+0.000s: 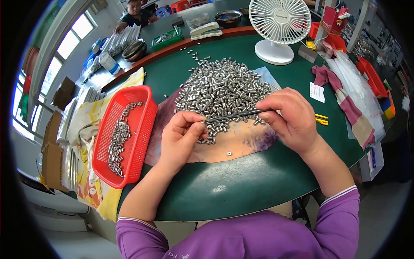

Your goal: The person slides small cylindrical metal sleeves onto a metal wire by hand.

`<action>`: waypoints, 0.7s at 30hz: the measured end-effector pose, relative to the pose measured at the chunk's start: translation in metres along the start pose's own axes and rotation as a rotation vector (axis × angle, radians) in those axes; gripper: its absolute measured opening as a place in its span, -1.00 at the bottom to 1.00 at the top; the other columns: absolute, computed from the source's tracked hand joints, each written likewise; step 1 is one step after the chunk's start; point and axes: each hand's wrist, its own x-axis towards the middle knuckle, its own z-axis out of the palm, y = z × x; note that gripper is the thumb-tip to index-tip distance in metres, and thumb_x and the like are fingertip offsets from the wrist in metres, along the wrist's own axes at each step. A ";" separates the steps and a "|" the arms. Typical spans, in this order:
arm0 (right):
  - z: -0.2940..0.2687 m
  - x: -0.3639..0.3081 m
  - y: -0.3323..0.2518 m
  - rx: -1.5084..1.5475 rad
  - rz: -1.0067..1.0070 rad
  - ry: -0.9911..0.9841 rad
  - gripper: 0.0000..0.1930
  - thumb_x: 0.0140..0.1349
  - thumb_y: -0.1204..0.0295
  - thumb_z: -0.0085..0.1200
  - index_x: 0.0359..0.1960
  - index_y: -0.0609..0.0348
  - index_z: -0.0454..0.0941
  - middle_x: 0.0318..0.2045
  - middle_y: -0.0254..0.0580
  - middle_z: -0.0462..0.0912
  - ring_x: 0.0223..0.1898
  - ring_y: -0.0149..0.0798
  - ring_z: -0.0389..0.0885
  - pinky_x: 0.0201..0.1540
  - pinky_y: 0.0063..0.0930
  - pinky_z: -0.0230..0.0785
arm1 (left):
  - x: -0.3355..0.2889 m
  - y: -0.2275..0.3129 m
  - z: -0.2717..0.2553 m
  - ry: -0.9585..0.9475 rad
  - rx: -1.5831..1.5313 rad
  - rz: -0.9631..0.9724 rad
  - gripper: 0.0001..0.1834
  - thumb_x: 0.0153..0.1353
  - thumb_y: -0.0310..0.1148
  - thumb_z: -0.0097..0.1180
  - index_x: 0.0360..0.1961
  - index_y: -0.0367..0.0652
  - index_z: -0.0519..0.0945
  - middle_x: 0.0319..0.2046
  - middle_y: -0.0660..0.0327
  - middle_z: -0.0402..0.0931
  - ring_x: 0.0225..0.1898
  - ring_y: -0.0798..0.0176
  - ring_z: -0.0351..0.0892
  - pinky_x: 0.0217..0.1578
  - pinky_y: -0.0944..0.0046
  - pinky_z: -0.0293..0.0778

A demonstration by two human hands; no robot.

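Note:
Between my hands a dark drill bit (235,115) with spiral flutes lies nearly level. Its right end is gripped by the closed fingers of my right hand (295,118). At its left end, my left hand (177,134) pinches a small metal sleeve (204,121), mostly covered by the fingertips. Behind and below the bit spreads a big heap of short shiny metal cylinders (224,86) on a stained cloth (207,154). One loose sleeve (229,153) stands nearer me, its hole facing up. To the left, a red plastic basket (144,138) contains more metal cylinders (117,144).
A white fan (276,52) stands at the far edge of the green table (198,190). Right of my right hand are yellow-handled pliers or a similar tool (321,119), a paper slip (317,92) and a maroon cloth (345,103). Another person (136,17) sits far left.

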 end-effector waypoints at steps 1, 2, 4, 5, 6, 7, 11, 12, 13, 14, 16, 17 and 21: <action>0.000 0.000 0.000 -0.008 -0.004 0.003 -0.81 0.04 0.50 0.25 -0.29 0.16 0.56 -0.40 -0.21 0.60 -0.35 -0.11 0.59 -0.27 -0.30 0.44 | 0.000 -0.001 0.000 -0.007 -0.001 0.036 -0.88 0.32 -0.48 0.08 -0.15 -0.26 0.49 -0.36 0.27 0.53 -0.36 0.45 0.53 -0.28 0.45 0.49; 0.000 0.001 0.000 -0.016 -0.008 0.006 -0.81 0.05 0.49 0.25 -0.29 0.16 0.55 -0.40 -0.21 0.60 -0.36 -0.11 0.58 -0.27 -0.29 0.44 | -0.001 -0.002 0.000 -0.014 -0.002 0.073 -0.88 0.31 -0.49 0.09 -0.15 -0.27 0.48 -0.36 0.27 0.53 -0.35 0.46 0.53 -0.27 0.45 0.49; 0.001 0.000 0.000 -0.020 -0.005 0.009 -0.81 0.05 0.49 0.25 -0.29 0.16 0.55 -0.40 -0.20 0.60 -0.36 -0.11 0.58 -0.27 -0.29 0.44 | -0.002 -0.002 0.002 -0.002 0.007 0.102 -0.87 0.31 -0.49 0.09 -0.15 -0.27 0.48 -0.34 0.26 0.53 -0.35 0.46 0.53 -0.27 0.45 0.49; 0.002 0.000 0.000 -0.024 -0.003 0.011 -0.81 0.05 0.49 0.25 -0.29 0.16 0.54 -0.40 -0.20 0.59 -0.36 -0.11 0.58 -0.27 -0.29 0.44 | -0.002 -0.001 0.002 0.011 0.017 0.132 -0.87 0.30 -0.50 0.10 -0.15 -0.27 0.48 -0.33 0.26 0.53 -0.35 0.46 0.53 -0.27 0.46 0.49; 0.002 -0.001 0.000 -0.023 -0.004 0.012 -0.81 0.05 0.49 0.25 -0.29 0.16 0.54 -0.40 -0.20 0.59 -0.36 -0.11 0.58 -0.27 -0.29 0.44 | -0.003 0.000 0.002 0.011 0.018 0.132 -0.87 0.30 -0.50 0.10 -0.15 -0.27 0.48 -0.33 0.26 0.53 -0.35 0.46 0.53 -0.27 0.46 0.49; 0.003 -0.002 0.002 -0.030 -0.008 0.011 -0.83 0.11 0.44 0.23 -0.29 0.16 0.54 -0.40 -0.21 0.60 -0.37 -0.14 0.56 -0.28 -0.32 0.42 | -0.002 0.000 0.002 0.016 0.055 0.154 -0.86 0.30 -0.49 0.10 -0.15 -0.28 0.48 -0.32 0.26 0.52 -0.35 0.46 0.52 -0.27 0.46 0.49; 0.005 -0.004 0.003 -0.063 -0.020 0.009 -0.86 0.19 0.39 0.19 -0.31 0.17 0.53 -0.42 -0.20 0.59 -0.41 -0.14 0.54 -0.32 -0.33 0.40 | -0.003 0.000 0.002 0.034 0.126 0.199 -0.86 0.29 -0.50 0.11 -0.16 -0.29 0.48 -0.30 0.26 0.51 -0.34 0.46 0.52 -0.25 0.46 0.48; 0.005 -0.004 0.003 -0.063 -0.021 0.009 -0.86 0.19 0.39 0.19 -0.31 0.17 0.53 -0.42 -0.20 0.59 -0.41 -0.14 0.54 -0.32 -0.33 0.40 | -0.003 0.000 0.002 0.035 0.126 0.199 -0.86 0.29 -0.50 0.11 -0.16 -0.29 0.48 -0.30 0.26 0.51 -0.34 0.46 0.52 -0.25 0.46 0.48; 0.006 -0.005 0.003 -0.059 -0.009 0.003 -0.84 0.13 0.41 0.22 -0.32 0.16 0.53 -0.43 -0.20 0.58 -0.41 -0.12 0.54 -0.33 -0.31 0.40 | -0.003 0.000 0.002 0.031 0.125 0.224 -0.86 0.29 -0.51 0.12 -0.16 -0.30 0.48 -0.29 0.25 0.51 -0.33 0.46 0.52 -0.25 0.46 0.48; 0.006 -0.006 0.003 -0.055 0.003 -0.004 -0.82 0.07 0.43 0.25 -0.33 0.15 0.52 -0.44 -0.19 0.56 -0.41 -0.10 0.53 -0.33 -0.28 0.40 | -0.003 0.000 0.002 0.027 0.123 0.249 -0.86 0.28 -0.52 0.12 -0.17 -0.30 0.48 -0.27 0.24 0.50 -0.32 0.46 0.51 -0.25 0.46 0.48; 0.006 -0.005 0.002 -0.059 0.007 -0.012 -0.84 0.11 0.40 0.23 -0.36 0.16 0.52 -0.48 -0.20 0.55 -0.44 -0.10 0.52 -0.36 -0.28 0.39 | -0.002 -0.001 0.000 0.017 0.125 0.259 -0.87 0.28 -0.53 0.12 -0.17 -0.31 0.48 -0.26 0.24 0.50 -0.32 0.46 0.51 -0.25 0.46 0.48; 0.005 -0.005 0.001 -0.063 0.011 -0.019 -0.84 0.16 0.36 0.20 -0.40 0.16 0.52 -0.52 -0.20 0.54 -0.48 -0.09 0.51 -0.39 -0.29 0.39 | -0.001 -0.001 0.000 0.007 0.128 0.268 -0.87 0.28 -0.54 0.12 -0.18 -0.31 0.48 -0.25 0.23 0.50 -0.31 0.46 0.51 -0.25 0.46 0.48; 0.005 -0.011 -0.001 0.080 0.176 -0.081 -0.77 0.24 0.30 0.14 -0.48 0.18 0.52 -0.60 -0.21 0.51 -0.54 -0.09 0.49 -0.44 -0.30 0.37 | -0.002 0.000 0.000 -0.008 0.189 0.297 -0.88 0.28 -0.56 0.10 -0.18 -0.31 0.49 -0.25 0.23 0.50 -0.30 0.45 0.51 -0.25 0.46 0.48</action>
